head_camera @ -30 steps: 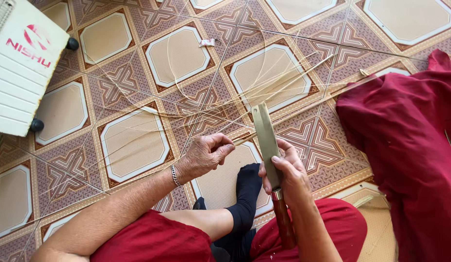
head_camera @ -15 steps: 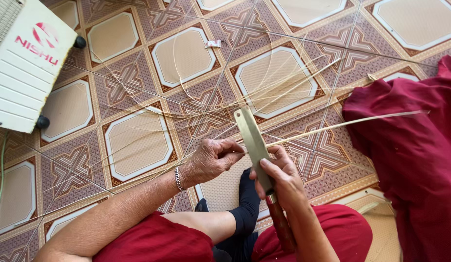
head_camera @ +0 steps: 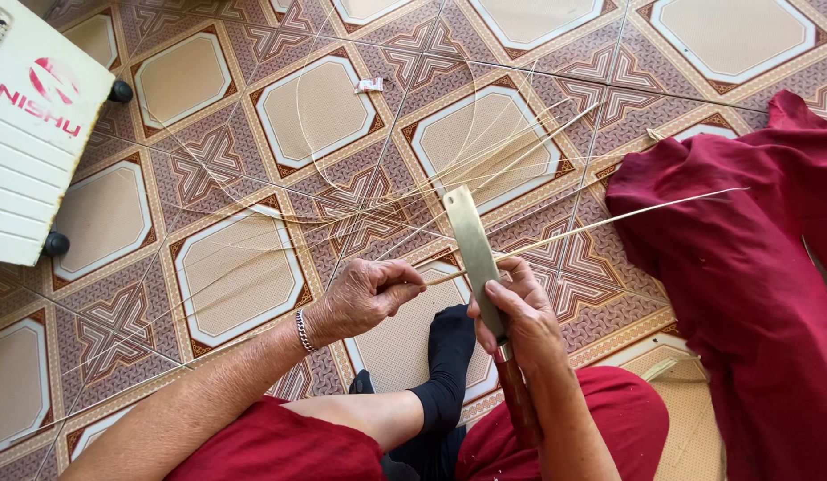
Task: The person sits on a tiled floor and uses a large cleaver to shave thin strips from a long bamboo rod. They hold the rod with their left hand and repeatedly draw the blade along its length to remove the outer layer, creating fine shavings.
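At the far left, a white plastic appliance (head_camera: 35,134) on small black wheels stands on the patterned tiled floor (head_camera: 235,267), partly cut off by the frame edge. Right of it, many thin pale strips (head_camera: 360,209) lie scattered and curving across the tiles, and a small scrap of paper (head_camera: 370,85) lies near the top.

Lower down, the person's left forearm comes in from the bottom left, with a silver bracelet (head_camera: 304,330) at the wrist. The left hand (head_camera: 364,296) has its grip closed: thumb and fingertips pinch the near end of a long thin bamboo strip (head_camera: 600,220). That strip runs from the pinch up and to the right, passing across the blade of a large flat knife (head_camera: 474,245) and ending over the red cloth.

Below the hands, a foot in a black sock (head_camera: 450,356) rests on a pale tile, between legs in red trousers (head_camera: 280,445).

The right hand (head_camera: 520,316) has its grip wrapped shut around the knife where the blade meets its dark wooden handle, with the thumb pressed along the blade's flat. The blade points up and slightly left, and the strip touches it just above the right hand's fingers.

At the far right, a heap of dark red cloth (head_camera: 743,276) lies on the floor, well apart from the hands.
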